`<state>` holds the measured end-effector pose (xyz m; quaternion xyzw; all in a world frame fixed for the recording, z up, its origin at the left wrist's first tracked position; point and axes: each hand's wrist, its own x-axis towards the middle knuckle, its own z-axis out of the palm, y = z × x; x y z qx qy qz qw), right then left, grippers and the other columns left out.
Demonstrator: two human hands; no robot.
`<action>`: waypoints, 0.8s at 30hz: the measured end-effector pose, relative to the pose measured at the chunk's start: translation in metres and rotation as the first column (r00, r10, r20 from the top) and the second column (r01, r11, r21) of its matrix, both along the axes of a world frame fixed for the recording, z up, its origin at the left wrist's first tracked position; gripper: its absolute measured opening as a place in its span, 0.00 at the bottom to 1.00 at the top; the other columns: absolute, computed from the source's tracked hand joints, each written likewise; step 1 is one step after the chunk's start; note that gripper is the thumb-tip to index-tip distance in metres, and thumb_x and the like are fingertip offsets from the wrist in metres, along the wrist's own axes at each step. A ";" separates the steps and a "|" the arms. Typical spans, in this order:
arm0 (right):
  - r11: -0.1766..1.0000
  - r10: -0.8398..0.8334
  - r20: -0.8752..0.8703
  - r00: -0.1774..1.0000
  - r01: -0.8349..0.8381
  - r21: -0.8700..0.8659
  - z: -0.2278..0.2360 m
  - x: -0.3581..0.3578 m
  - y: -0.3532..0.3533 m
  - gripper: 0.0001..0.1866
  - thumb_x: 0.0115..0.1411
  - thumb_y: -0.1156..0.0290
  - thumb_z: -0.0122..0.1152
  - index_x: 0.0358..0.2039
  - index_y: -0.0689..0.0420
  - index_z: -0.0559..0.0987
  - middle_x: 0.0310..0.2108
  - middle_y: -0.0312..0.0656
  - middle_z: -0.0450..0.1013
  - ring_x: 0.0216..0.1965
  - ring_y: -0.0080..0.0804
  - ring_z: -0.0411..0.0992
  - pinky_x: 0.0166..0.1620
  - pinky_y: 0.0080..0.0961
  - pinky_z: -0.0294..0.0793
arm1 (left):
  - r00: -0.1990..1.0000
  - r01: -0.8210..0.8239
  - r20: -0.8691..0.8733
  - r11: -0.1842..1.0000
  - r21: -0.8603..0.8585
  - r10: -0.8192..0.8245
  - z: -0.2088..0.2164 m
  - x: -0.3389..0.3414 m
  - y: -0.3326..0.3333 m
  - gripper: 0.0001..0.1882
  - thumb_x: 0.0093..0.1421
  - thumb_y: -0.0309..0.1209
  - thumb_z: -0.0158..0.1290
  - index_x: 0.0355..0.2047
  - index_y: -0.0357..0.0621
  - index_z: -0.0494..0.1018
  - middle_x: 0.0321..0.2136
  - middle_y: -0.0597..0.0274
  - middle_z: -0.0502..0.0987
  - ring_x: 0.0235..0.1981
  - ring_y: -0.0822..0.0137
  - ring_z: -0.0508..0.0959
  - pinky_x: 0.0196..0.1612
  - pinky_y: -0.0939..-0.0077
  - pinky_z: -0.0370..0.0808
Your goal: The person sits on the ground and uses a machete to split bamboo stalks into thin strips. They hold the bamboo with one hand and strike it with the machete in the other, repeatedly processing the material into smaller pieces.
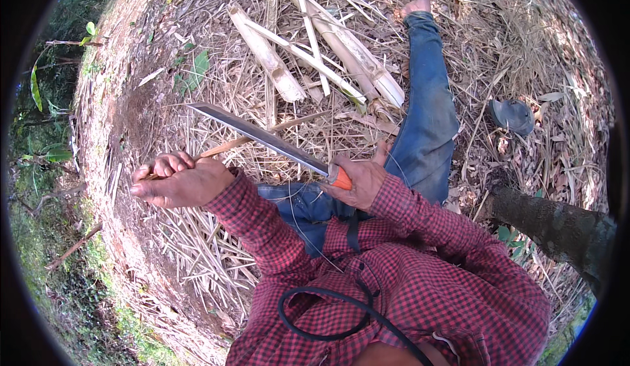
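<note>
My left hand (pixel 184 181) is closed round one end of a thin brown bamboo strip (pixel 226 145), which reaches away to the right, over the litter. In my right hand (pixel 366 181) is a machete (pixel 266 139), gripped by its orange handle. Its long dark blade, with a bright edge, points to the far left. From this view the blade crosses over the strip just beyond my left hand; whether they touch I cannot tell. Both hands are above my lap, apart from each other.
Split bamboo lengths (pixel 266 58) and pale strips (pixel 308 28) lie ahead on leaf litter. A heap of cut slivers (pixel 203 251) is at my left. My jean-clad leg (pixel 426 103) stretches forward. Right of it are a dark grey object (pixel 512 116) and a tree trunk (pixel 551 216).
</note>
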<state>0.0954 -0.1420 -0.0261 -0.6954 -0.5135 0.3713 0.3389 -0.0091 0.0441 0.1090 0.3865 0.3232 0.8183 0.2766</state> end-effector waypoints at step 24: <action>0.933 -0.309 -0.860 0.407 -0.045 -0.356 -0.072 0.106 -0.042 0.16 0.55 0.62 0.58 0.36 0.59 0.67 0.17 0.36 0.66 0.13 0.23 0.66 0.16 0.21 0.67 | 0.901 0.094 -0.426 0.915 0.392 0.090 0.184 -0.162 -0.040 0.13 0.65 0.34 0.38 0.28 0.39 0.65 0.13 0.71 0.54 0.12 0.79 0.52 0.12 0.84 0.52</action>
